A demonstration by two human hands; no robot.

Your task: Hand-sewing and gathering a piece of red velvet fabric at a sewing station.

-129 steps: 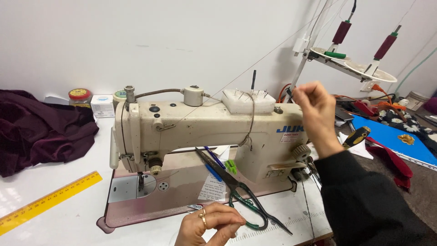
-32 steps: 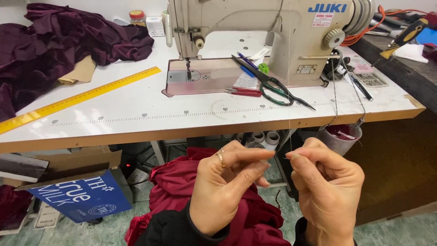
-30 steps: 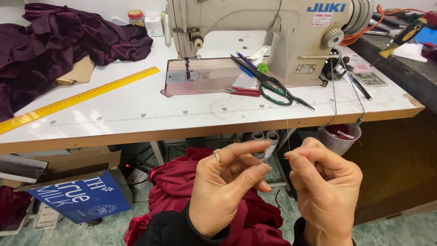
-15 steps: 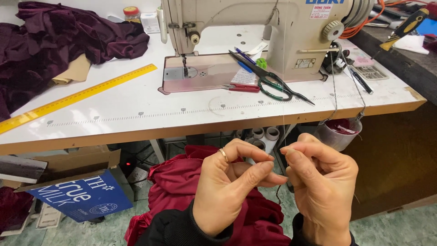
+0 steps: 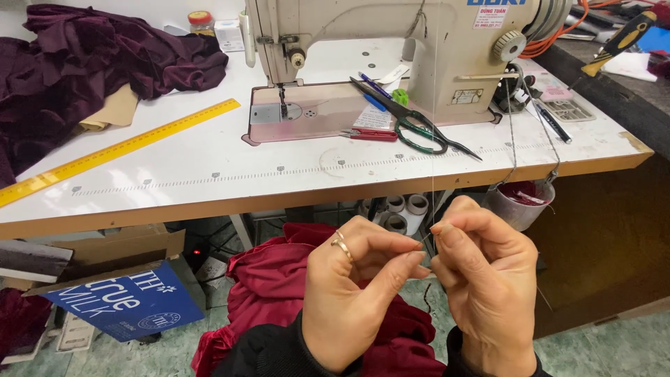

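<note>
sewing machine (image 5: 391,42) top cropped; thread (image 5: 433,139) end hidden between fingers (image 5: 412,262).

You see bright, even light on the white desk (image 5: 209,167), with soft glare left of the sewing machine (image 5: 391,42). Below the desk lies dim shadow. Focus is sharp throughout.

the left hand (image 5: 356,297) wears a thin gold ring with a small raised setting. both wrists end in black sleeves. the right hand (image 5: 488,293) wears no jewellery that shows, its nails short and unpainted.
</note>
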